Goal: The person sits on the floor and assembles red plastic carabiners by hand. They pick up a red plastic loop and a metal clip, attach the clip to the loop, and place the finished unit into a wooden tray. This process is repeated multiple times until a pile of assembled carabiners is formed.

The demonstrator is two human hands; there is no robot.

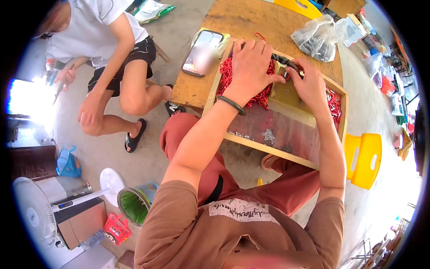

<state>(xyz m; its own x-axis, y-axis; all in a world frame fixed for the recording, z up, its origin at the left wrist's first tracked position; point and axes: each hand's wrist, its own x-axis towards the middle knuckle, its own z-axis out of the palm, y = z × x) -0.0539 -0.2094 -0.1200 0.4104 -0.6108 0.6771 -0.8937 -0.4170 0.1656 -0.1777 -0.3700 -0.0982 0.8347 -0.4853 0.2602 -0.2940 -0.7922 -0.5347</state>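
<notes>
Both hands are over the far side of a shallow wooden tray (268, 148). A dark, rod-like tool with a black wrapped grip (281, 58) runs between them; its kind does not show. My left hand (251, 67) curls its fingers over the left part, thumb stretched toward the right hand. My right hand (309, 81) is closed at the right end, with thumb and fingertips near a small metal piece that I cannot make out. Red cord-like pieces (227, 76) lie heaped beneath my left hand, and more red pieces (333, 105) lie at the tray's right.
A phone (202, 53) lies on the wooden table (237, 20), left of the tray. A clear plastic bag (318, 38) sits at the back right. Silvery bits (268, 136) lie near the tray's front. A yellow chair (365, 159) stands right; another person (98, 40) sits at left.
</notes>
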